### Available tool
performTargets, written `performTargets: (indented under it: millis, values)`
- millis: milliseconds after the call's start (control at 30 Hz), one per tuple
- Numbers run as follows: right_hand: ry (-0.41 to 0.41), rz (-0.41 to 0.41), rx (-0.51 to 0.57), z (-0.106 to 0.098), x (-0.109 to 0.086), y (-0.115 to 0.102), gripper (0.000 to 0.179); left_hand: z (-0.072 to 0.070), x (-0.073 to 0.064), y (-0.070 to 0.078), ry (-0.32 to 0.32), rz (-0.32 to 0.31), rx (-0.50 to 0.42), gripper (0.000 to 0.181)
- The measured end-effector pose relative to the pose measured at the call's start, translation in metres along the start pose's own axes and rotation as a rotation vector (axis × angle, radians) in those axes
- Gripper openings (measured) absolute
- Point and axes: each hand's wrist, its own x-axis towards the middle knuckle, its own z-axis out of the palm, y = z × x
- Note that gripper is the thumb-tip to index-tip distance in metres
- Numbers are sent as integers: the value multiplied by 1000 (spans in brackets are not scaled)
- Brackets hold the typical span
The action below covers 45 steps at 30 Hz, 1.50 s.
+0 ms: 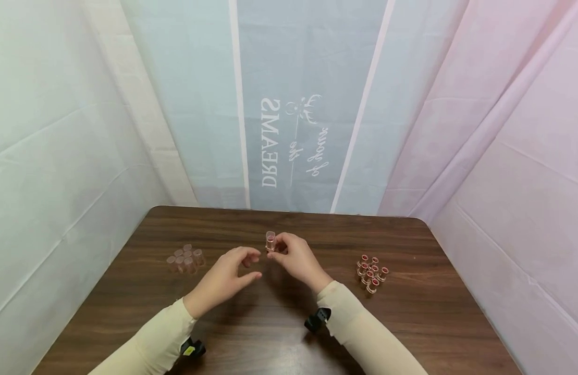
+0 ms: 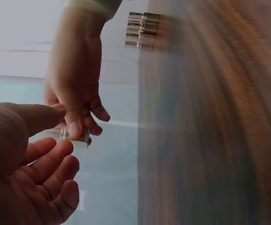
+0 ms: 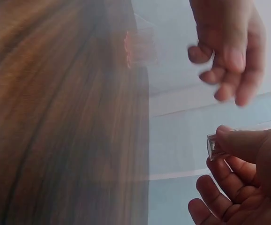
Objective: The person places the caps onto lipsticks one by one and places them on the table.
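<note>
Between thumb and fingers, my right hand [image 1: 299, 261] pinches a lipstick tube [image 1: 270, 244] upright above the middle of the table. The tube has a gold base, and a clear cap sits over its reddish top. In the right wrist view, the thumb and fingers cover much of the lipstick tube [image 3: 212, 147]. Just left of it, my left hand [image 1: 226, 276] hovers with its thumb and fingers apart and holds nothing. A gap separates the left fingertips from the tube in the head view.
Several clear caps [image 1: 187, 262] stand grouped on the left of the brown wooden table [image 1: 270, 333]. On the right stands a cluster of gold lipstick tubes [image 1: 372, 273] with red tops. Fabric curtains [image 1: 209, 104] hang behind and beside the table.
</note>
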Motion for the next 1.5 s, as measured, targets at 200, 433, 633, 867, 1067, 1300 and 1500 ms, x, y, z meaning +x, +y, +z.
performTargets:
  millis: [200,433,633,867,1067,1300,1500]
  values:
    - [12,26,36,12,21,7,18,-1,-19,-5,-35,-31,9,32]
    - [-9,75,8,29,42,14,18,2,-37,-7,-71,-23,47,29]
    - [-57,99,-72,43,57,22,21,5,-46,-9,-97,-8,25,25]
    - [-76,169,-174,53,66,30,26,8,-49,-8,-123,27,7,22]
    - [-61,189,-235,58,68,36,21,10,-50,-8,-127,63,15,19]
    - [-55,195,-254,62,64,35,23,9,-53,-6,-156,54,9,19]
    - [-57,166,-240,63,65,35,25,8,-54,-4,-171,49,13,19]
